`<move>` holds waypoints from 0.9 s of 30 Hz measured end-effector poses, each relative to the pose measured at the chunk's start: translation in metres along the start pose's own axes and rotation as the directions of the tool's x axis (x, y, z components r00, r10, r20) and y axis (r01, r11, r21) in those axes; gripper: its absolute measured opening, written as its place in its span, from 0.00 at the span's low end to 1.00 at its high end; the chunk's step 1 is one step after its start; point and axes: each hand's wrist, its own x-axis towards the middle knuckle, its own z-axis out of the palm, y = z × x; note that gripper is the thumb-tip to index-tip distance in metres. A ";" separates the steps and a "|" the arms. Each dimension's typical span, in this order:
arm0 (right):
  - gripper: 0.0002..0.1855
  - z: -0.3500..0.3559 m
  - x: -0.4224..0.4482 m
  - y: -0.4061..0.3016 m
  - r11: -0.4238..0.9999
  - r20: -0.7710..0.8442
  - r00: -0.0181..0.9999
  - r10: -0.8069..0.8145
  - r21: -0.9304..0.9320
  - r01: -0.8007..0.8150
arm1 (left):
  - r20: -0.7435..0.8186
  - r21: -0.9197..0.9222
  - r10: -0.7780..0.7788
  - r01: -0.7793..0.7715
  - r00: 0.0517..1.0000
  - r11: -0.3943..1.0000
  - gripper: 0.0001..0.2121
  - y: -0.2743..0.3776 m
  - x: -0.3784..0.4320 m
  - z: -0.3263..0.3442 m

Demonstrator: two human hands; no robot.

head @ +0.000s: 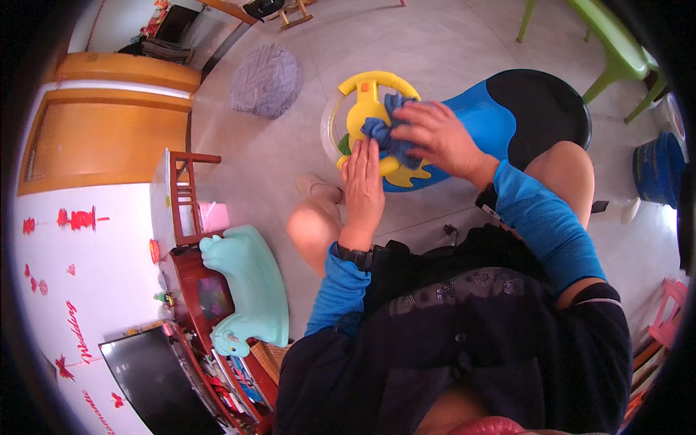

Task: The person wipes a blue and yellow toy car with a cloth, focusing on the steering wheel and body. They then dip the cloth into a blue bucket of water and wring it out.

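A blue and black ride-on swing car stands on the floor between my knees, its yellow steering wheel towards the left. My right hand presses a crumpled blue cloth against the right side of the wheel, fingers bent over it. My left hand lies over the wheel's near rim with straight fingers side by side, the tips beside the cloth. Its thumb and palm are hidden, so its grip is unclear. The cloth covers part of the wheel's hub. A yellow splash-shaped piece shows below the wheel.
A grey knitted pouf sits beyond the wheel at left. A mint rocking toy stands by the red cabinet and television. At right are a green plastic chair and a blue bucket.
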 end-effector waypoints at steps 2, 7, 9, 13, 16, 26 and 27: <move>0.26 0.003 0.003 0.016 0.990 -0.050 0.992 0.114 0.084 -0.110 | -0.015 0.019 0.001 0.000 1.000 1.000 0.26 -0.002 0.003 0.003; 0.22 0.021 0.003 0.001 0.904 -0.078 0.965 0.250 0.375 -0.204 | -0.093 -0.009 -0.052 0.051 0.994 0.999 0.31 -0.004 0.004 0.008; 0.19 0.023 -0.002 -0.024 0.974 -0.107 0.989 0.099 0.213 -0.074 | -0.143 -0.050 -0.099 0.093 0.985 0.994 0.35 -0.002 0.006 0.007; 0.20 0.030 -0.009 -0.040 0.993 0.042 0.998 -0.044 0.113 0.039 | -0.208 -0.075 -0.123 0.110 0.970 0.991 0.32 -0.005 0.010 0.016; 0.16 0.033 0.003 -0.020 0.973 -0.065 0.996 0.065 0.223 -0.049 | -0.198 -0.037 -0.083 0.078 0.977 0.996 0.28 -0.010 0.010 0.015; 0.12 0.035 0.025 -0.007 0.840 -0.283 0.847 0.450 0.457 -0.293 | -0.318 -0.390 -0.338 0.203 0.886 0.898 0.25 -0.055 0.022 -0.012; 0.20 0.033 0.022 -0.008 0.927 -0.249 0.921 0.298 0.307 -0.217 | -0.392 -0.440 -0.475 0.292 0.788 0.849 0.28 -0.062 0.031 -0.008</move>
